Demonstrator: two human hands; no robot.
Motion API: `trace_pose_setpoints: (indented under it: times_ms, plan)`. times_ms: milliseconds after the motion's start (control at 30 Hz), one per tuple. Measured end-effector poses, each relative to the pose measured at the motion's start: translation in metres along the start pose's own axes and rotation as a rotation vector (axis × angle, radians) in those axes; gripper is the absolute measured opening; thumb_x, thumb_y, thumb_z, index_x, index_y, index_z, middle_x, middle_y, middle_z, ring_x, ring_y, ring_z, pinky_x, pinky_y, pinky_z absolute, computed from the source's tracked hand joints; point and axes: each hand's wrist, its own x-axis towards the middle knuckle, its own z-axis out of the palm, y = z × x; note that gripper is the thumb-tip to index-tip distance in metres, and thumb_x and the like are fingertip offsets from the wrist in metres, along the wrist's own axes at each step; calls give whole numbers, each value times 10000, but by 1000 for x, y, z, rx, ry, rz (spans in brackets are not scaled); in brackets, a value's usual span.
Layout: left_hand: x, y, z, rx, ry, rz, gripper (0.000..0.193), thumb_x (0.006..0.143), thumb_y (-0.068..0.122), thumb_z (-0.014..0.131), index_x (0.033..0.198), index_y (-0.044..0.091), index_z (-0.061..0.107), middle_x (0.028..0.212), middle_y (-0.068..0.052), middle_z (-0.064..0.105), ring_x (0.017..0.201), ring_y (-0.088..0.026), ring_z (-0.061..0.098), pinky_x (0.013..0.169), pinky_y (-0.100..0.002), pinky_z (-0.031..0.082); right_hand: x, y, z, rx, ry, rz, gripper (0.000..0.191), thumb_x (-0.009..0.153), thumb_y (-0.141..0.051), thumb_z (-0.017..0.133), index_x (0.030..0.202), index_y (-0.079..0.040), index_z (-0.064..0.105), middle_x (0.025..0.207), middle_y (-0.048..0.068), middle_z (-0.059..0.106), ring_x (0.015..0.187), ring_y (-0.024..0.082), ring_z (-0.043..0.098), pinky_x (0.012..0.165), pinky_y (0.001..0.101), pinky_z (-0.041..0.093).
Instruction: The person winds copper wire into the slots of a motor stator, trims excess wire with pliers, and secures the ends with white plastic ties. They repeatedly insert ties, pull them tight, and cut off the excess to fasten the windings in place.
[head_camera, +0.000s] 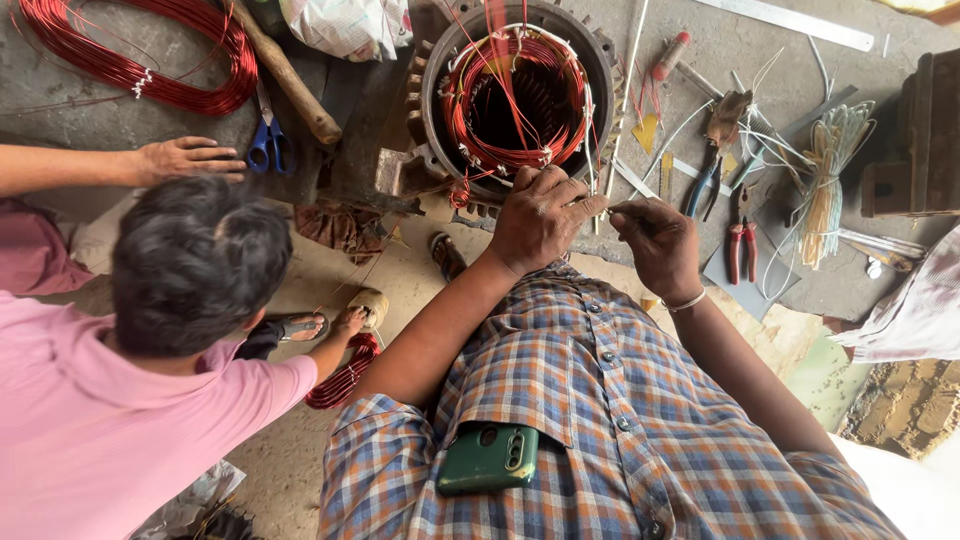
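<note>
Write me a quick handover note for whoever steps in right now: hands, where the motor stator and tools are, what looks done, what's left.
Left hand: resting on the lower rim of the motor stator, fingers curled, pinching a thin white strip with the right.
Right hand: pinching the same strip just right of the stator.
Red winding sits inside the stator, with loose leads sticking up.
Blue-handled pliers and red-handled pliers lie right of the hands; scissors lie to the left, near another person's hand.
Done: coils seated. Left: leads untidy, apparently not fully tied.

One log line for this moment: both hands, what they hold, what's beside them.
left hand: resting on motor stator rim, by red winding | right hand: pinching thin wire end | nearby: pliers, blue-handled scissors; co-worker at left
</note>
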Motion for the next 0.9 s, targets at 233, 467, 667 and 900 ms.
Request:
trace_pose_setpoints:
  times_ms: [233, 467, 667, 900]
  plan:
    - [0, 2, 3, 40, -3, 1, 290, 895, 164, 743, 1176, 222, 782, 1037, 21, 688, 1025, -195, 607, 939, -386, 399, 2, 0, 0, -16, -1, 22, 140, 988, -87, 730, 1100, -7, 759, 911, 46, 721, 787, 81, 655, 702, 240, 546]
    - [0, 3, 2, 40, -8, -3, 266, 886, 163, 746, 1144, 213, 783, 1024, 21, 692, 1020, -197, 610, 935, -386, 398, 2, -4, 0, -47, -3, 27, 143, 991, -99, 732, 1102, -15, 764, 899, 48, 730, 781, 80, 667, 698, 241, 553]
    - [-2, 2, 5, 39, -2, 4, 248, 935, 151, 732, 1178, 182, 771, 1037, 17, 743, 997, -178, 617, 936, -359, 403, 1, -6, 0, -19, -9, 16, 190, 974, -94, 734, 1143, -10, 743, 927, 54, 756, 776, 78, 688, 688, 236, 580]
    - [-2, 0, 5, 1, 5, -4, 237, 920, 102, 726, 1148, 153, 771, 1006, 24, 765, 952, -163, 626, 921, -351, 407, 2, -4, 1, 3, 2, 66, 144, 993, -89, 721, 1078, 25, 739, 897, 77, 752, 766, 106, 719, 687, 256, 610]
